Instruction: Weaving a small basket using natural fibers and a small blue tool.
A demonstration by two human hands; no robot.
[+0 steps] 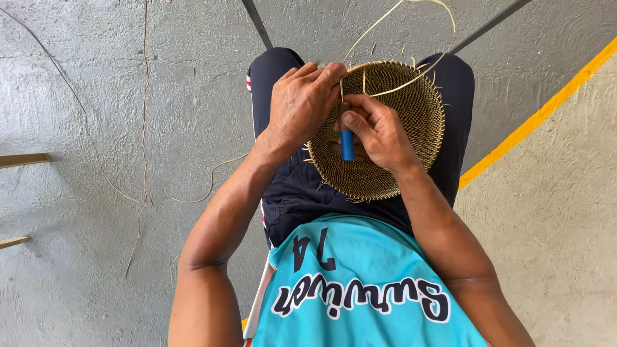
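On lap, woven disc (411, 128) rim, hands gripping

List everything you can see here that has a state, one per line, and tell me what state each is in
Woven basket: part-woven, rim unfinished, tilted on the lap.
Loose strand: threaded at the rim, its free end curling up.
Blue-handled tool: upright against the weave, gripped by the right hand.
Left hand: closed on the basket rim.
Stray fibres: lying loose on the concrete floor.
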